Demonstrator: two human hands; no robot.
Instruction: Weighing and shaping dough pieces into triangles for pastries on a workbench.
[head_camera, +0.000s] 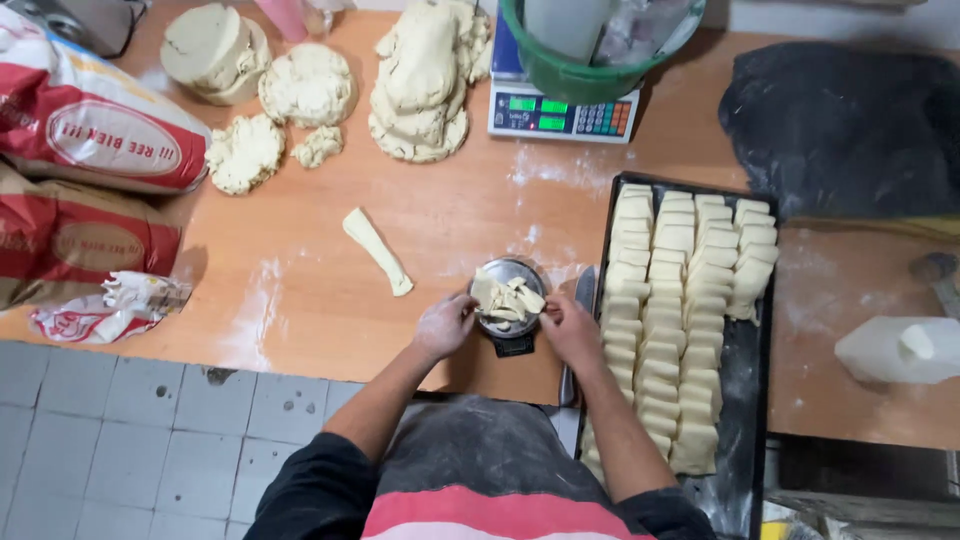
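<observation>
Weighing dough pieces on the small scale.

My left hand (443, 325) and right hand (568, 325) cup the dough pieces (507, 298) heaped on the small round scale (508, 300), fingers curled around the pile, left at 9 o'clock and right at 3. I judge it best to keep every scrap on the pan and lift my fingers before reading. At 3 o'clock lies the black tray (748, 400) of cut dough blocks (680, 300); at 10, a dough strip (377, 250); at 12, the digital scale (563, 113) and dough mounds (425, 80).
</observation>
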